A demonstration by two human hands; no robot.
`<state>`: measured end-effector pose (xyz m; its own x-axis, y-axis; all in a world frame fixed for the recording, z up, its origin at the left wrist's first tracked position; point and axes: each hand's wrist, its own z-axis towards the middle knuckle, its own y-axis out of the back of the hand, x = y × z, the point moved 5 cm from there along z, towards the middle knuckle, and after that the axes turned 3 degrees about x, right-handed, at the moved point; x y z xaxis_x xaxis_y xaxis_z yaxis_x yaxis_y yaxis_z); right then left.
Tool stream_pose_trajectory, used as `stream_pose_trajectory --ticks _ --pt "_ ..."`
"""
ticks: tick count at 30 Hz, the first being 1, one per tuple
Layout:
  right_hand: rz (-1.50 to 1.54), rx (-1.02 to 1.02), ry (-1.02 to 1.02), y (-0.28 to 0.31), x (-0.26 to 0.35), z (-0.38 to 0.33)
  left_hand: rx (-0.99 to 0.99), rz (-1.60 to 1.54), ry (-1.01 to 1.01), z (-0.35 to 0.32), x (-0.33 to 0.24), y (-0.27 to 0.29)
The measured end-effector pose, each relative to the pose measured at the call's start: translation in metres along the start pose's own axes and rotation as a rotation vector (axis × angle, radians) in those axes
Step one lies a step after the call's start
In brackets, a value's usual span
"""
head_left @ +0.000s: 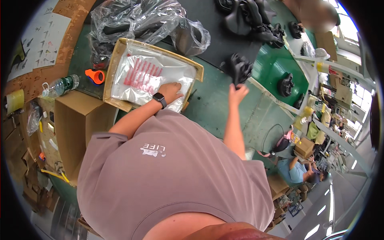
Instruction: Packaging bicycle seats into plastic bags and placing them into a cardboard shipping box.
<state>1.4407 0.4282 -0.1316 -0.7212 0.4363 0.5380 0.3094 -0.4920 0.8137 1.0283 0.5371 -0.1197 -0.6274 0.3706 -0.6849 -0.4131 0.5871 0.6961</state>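
Observation:
My left hand (172,93), with a dark watch at the wrist, lies on a stack of clear plastic bags (144,74) printed in red. Its fingers look stretched out over the top bag. The stack fills a shallow cardboard box (111,82) on the green table. Off to the right, my right hand (239,93) is closed round the near end of a black shoe (241,68). The shoe is held above the table and its details are blurred.
Crumpled clear plastic (136,22) with dark items lies beyond the box. More black shoes (248,18) sit on a black mat; another shoe (285,85) rests on the green conveyor (268,58). An orange tape dispenser (95,76), bottle (62,86) and open carton (82,120) stand left.

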Motion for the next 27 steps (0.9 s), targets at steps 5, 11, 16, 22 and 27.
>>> stream_pose_trajectory --ticks 5,11,16,22,27 --pt "0.036 0.277 -0.182 0.05 0.004 -0.265 0.04 0.011 -0.057 0.002 0.052 -0.058" --pt "0.261 0.172 -0.623 0.108 0.002 -0.406 -0.164 0.189 -0.086 -0.036 0.026 -0.049" --pt "1.167 0.416 -1.613 0.115 0.11 -0.397 -0.12 0.08 0.043 -0.041 0.058 -0.061" --pt "1.219 0.542 -1.041 0.068 0.092 -0.351 -0.042 -0.349 0.141 -0.057 0.07 -0.062" --pt "1.022 0.641 -0.491 0.028 0.219 -0.295 -0.134 -0.706 0.208 -0.085 0.128 -0.073"
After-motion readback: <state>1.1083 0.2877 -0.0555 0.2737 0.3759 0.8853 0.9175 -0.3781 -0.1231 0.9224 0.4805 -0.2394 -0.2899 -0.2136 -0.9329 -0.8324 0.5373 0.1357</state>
